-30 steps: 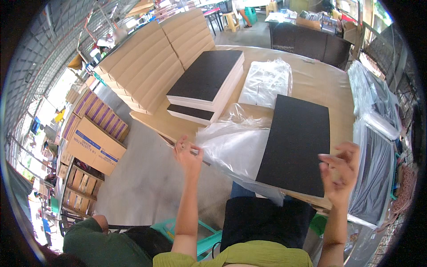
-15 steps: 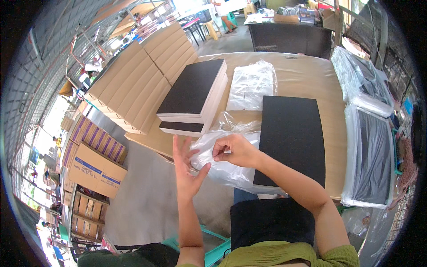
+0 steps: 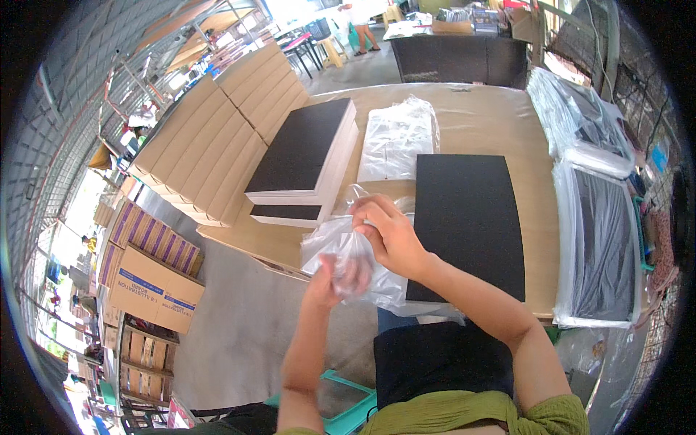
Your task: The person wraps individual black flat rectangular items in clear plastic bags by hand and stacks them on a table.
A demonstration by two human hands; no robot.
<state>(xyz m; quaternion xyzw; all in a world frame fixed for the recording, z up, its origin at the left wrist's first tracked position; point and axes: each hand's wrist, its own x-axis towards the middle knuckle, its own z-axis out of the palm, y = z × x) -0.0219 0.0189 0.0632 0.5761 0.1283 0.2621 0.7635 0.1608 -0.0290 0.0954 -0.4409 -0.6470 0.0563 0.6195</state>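
A clear plastic bag [image 3: 388,288], thin and crumpled, hangs at the table's near edge. My right hand [image 3: 389,238] is closed, pinching a gathered part of it. Lower and to the left, my left hand [image 3: 339,277] is at the bag, its fingers blurred and seen through the film; whether they are inside or behind it I cannot tell. Just right of the bag lies a black board [image 3: 467,225], flat on the table and partly under my right forearm. Beyond the bag stands a stack of black-topped boards with pale edges [image 3: 303,148].
A pile of flat clear bags [image 3: 397,138] lies mid-table [image 3: 482,119]. Tall brown cardboard stacks [image 3: 203,138] line the left side. Plastic-wrapped dark packs [image 3: 600,243] sit along the right. Cartons [image 3: 156,286] stand on the floor at left, and a teal stool [image 3: 346,406] is below.
My left hand has closed in from open beside the bag to behind or inside its film. My right hand has moved slightly right and up, pulling the film upward.
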